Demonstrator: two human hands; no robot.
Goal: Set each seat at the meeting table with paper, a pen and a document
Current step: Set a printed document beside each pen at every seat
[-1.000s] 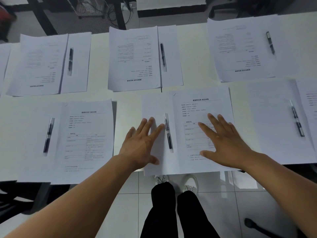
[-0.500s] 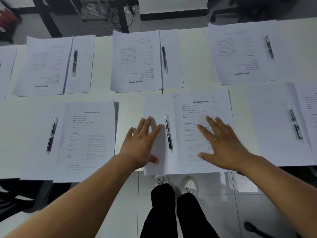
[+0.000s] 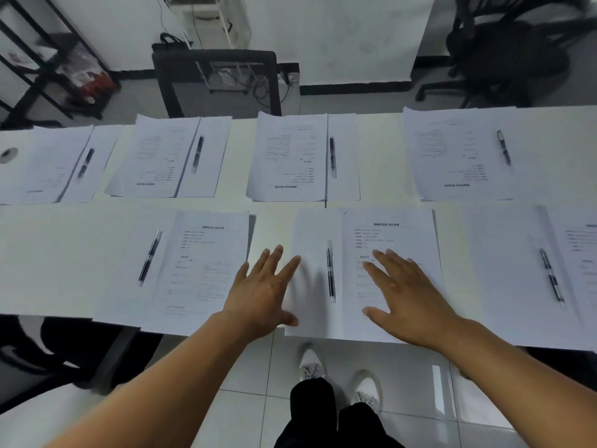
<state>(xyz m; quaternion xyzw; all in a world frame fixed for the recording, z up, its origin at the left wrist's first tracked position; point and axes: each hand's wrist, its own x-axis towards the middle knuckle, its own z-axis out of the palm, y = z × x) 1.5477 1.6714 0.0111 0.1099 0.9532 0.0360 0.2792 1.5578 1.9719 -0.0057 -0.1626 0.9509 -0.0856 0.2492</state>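
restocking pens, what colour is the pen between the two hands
Black with a clear cap, the pen; head view, the only one.

- A black mesh chair stands past the table's far edge.
- A black office chair sits beyond the far right corner.
- A dark metal shelf stands far left.
- White shoes rest on the tiled floor.

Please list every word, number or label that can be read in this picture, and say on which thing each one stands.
No text here can be read with certainty.
Document under the right hand: bold heading in Chinese characters, too blurred to quote.
Its form lines: too small.
Near left document: heading blurred.
Far documents: upside down, too small.
Pens: no legible label.
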